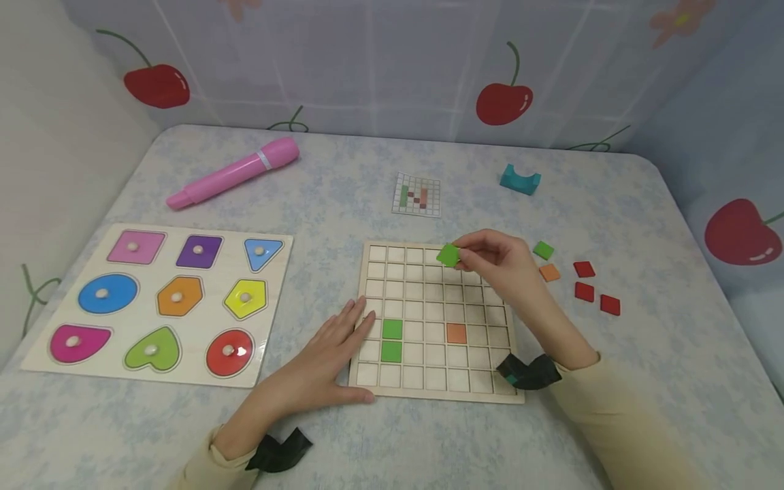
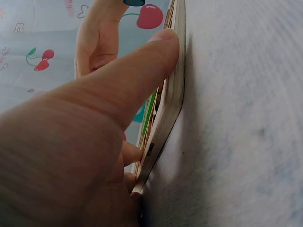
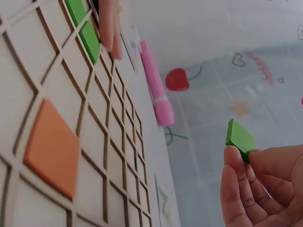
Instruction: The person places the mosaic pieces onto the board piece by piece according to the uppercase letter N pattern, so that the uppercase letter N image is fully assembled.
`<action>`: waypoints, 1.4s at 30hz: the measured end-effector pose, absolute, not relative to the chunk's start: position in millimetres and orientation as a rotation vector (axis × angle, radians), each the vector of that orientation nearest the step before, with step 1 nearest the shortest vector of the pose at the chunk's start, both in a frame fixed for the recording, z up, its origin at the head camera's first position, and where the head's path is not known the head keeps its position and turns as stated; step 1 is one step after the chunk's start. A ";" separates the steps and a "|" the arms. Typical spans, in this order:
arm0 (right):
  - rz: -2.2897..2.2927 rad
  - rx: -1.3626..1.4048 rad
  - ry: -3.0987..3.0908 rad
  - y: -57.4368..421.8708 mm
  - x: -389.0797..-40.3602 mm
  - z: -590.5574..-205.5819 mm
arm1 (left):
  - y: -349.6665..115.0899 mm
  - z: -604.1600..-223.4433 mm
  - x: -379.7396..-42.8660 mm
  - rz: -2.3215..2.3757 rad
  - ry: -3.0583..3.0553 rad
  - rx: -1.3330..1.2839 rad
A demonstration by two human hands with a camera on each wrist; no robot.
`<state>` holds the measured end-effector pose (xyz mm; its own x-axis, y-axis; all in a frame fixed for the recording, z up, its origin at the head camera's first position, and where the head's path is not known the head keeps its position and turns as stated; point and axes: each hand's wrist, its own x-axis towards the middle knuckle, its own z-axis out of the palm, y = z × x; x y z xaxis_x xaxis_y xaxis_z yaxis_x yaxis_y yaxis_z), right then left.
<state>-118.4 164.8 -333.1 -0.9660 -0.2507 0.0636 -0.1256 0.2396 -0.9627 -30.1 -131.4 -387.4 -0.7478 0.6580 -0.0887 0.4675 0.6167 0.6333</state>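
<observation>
My right hand (image 1: 499, 262) pinches a green square tile (image 1: 448, 255) between thumb and fingertips, above the far part of a wooden grid board (image 1: 437, 397). In the right wrist view the same green tile (image 3: 240, 138) is tilted, held at one corner. My left hand (image 1: 327, 361) rests at the board's left edge, its fingers straight and the thumb along the near corner. Two green tiles (image 1: 392, 340) sit one behind the other in the board's left part, and an orange tile (image 1: 456, 333) lies in a cell further right.
Right of the board lie a loose green tile (image 1: 543, 250), an orange tile (image 1: 549, 272) and three red tiles (image 1: 584, 292). Behind it are a pattern card (image 1: 417, 194) and a teal block (image 1: 520, 180). A shape puzzle (image 1: 278, 272) and pink pen-like stick (image 1: 229, 175) are left.
</observation>
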 end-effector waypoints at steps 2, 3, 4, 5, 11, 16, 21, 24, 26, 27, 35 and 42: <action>-1.823 -0.355 2.340 151.5 -118.1 -337.9 | -131.1 -387.7 -30.5 0.858 2.533 0.908; -1.816 -0.348 2.311 145.6 -118.2 -341.1 | -130.9 -387.9 -30.6 0.855 2.534 0.908; -1.802 -0.345 2.292 140.0 -118.1 -344.3 | -130.9 -387.9 -30.5 0.853 2.535 0.907; -1.785 -0.349 2.279 135.1 -118.2 -347.8 | -130.9 -388.0 -30.5 0.851 2.537 0.907; -1.617 -0.406 2.324 117.7 -114.6 -365.1 | -130.8 -387.5 -30.5 0.851 2.537 0.911; -1.522 -0.485 2.399 111.6 -113.5 -376.6 | -130.9 -386.4 -30.0 0.857 2.537 0.914; -1.402 -0.552 2.506 106.9 -110.5 -378.9 | -130.7 -385.6 -30.1 0.863 2.532 0.903; -1.346 -0.584 2.540 105.7 -108.9 -377.9 | -130.8 -386.0 -30.2 0.862 2.528 0.897; -1.335 -0.597 2.533 105.7 -108.2 -376.8 | -130.8 -386.3 -30.2 0.859 2.528 0.895; -1.330 -0.601 2.527 105.8 -107.8 -376.2 | -130.8 -386.4 -30.3 0.859 2.528 0.895; -1.300 -0.657 2.510 106.7 -106.3 -376.9 | -130.8 -386.4 -30.5 0.864 2.524 0.891; -1.274 -0.700 2.567 105.6 -106.1 -378.2 | -131.0 -386.6 -30.3 0.861 2.537 0.897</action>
